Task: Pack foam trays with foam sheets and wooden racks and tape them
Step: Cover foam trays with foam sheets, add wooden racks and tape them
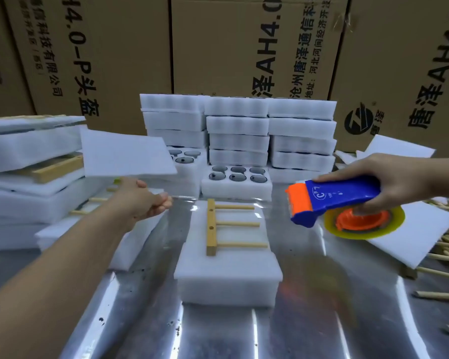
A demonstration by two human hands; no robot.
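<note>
A white foam tray [228, 281] lies at the centre of the metal table [218, 332], covered by a foam sheet with a wooden rack [211, 226] lying on top. My right hand [389, 180] grips a blue and orange tape dispenser [329, 203] above and to the right of the tray. My left hand [145, 200] pinches the free end of the clear tape [218, 202], which stretches from the dispenser across the air over the tray's far end.
Stacks of packed white foam trays [239, 130] stand behind, two open trays [236, 177] showing dark round parts. More foam trays and sheets [31, 177] pile at the left. Loose foam sheets [412, 237] and wooden sticks [446, 250] lie at the right. Cardboard boxes [244, 47] form the back wall.
</note>
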